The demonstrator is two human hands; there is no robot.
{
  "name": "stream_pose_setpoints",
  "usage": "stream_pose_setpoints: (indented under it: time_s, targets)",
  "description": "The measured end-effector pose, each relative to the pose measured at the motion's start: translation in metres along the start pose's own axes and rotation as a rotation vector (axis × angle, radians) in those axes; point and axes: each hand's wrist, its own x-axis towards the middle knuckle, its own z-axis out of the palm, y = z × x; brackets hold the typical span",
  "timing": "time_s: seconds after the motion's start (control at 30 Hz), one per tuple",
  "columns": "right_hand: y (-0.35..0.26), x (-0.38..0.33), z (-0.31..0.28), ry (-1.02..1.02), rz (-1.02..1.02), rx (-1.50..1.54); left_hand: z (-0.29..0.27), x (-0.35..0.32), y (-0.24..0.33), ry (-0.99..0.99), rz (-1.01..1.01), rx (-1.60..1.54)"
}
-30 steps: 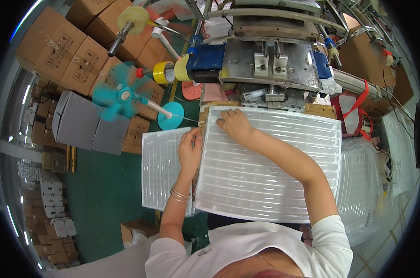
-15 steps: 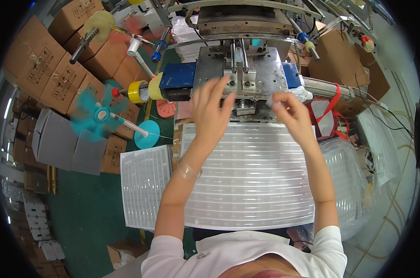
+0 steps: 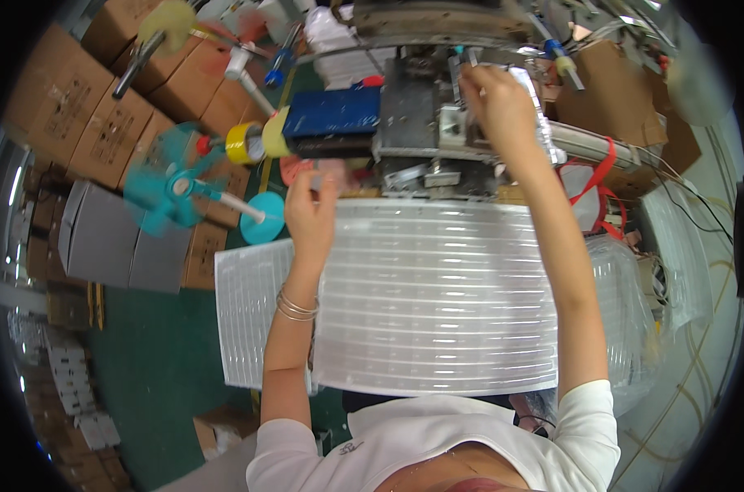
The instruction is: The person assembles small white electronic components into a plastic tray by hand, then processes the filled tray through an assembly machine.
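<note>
Hands work at the far edge of a white ribbed tray [image 3: 438, 295] that lies flat before the person. The left hand [image 3: 310, 215] is at the tray's far left corner, fingers curled and blurred, so I cannot tell whether it grips anything. The right hand [image 3: 499, 102] reaches past the tray to the grey metal machine [image 3: 425, 123], fingers pinched closed on a small part I cannot make out. The tray's long channels look filled row on row with thin pale strips, though these are too fine to be sure. As a judgement, loading seems midway, with the machine being fed. A second ribbed tray [image 3: 253, 316] lies just beside the first, at its left edge. Cardboard boxes [image 3: 101, 115] stand stacked at far left.
</note>
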Motion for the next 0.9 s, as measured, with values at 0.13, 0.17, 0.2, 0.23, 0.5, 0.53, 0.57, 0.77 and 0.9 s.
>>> stream_pose_setpoints:
  time_s: [0.13, 0.17, 0.2, 0.23, 0.5, 0.53, 0.57, 0.77, 0.9]
  targets:
    - [0.002, -0.006, -0.003, 0.166, -0.12, 0.084, -0.049, -0.031, -0.065, -0.103, -0.348, -0.126]
    - [-0.011, -0.012, -0.006, 0.25, -0.094, 0.08, -0.056, -0.043, -0.081, -0.118, -0.402, -0.137]
    - [-0.021, -0.023, -0.007, 0.245, -0.096, 0.092, -0.057, -0.054, -0.095, -0.137, -0.452, -0.16]
    - [-0.034, -0.035, -0.007, 0.229, -0.075, 0.216, -0.058, -0.064, -0.111, -0.158, -0.378, -0.105]
    - [-0.157, -0.156, 0.075, -0.436, -0.232, 0.361, -0.035, -0.078, -0.111, -0.473, -0.329, 0.107]
    - [-0.171, -0.163, 0.09, -0.503, -0.259, 0.281, -0.041, -0.079, -0.112, -0.473, -0.366, 0.054]
    - [-0.181, -0.167, 0.101, -0.576, -0.284, 0.198, -0.044, -0.08, -0.115, -0.474, -0.406, -0.003]
    - [-0.18, -0.162, 0.101, -0.448, -0.173, 0.406, -0.049, -0.084, -0.11, -0.497, -0.502, -0.14]
    - [-0.158, -0.134, 0.05, -0.503, 0.095, 0.745, -0.052, -0.075, -0.091, -0.361, -0.409, 0.001]
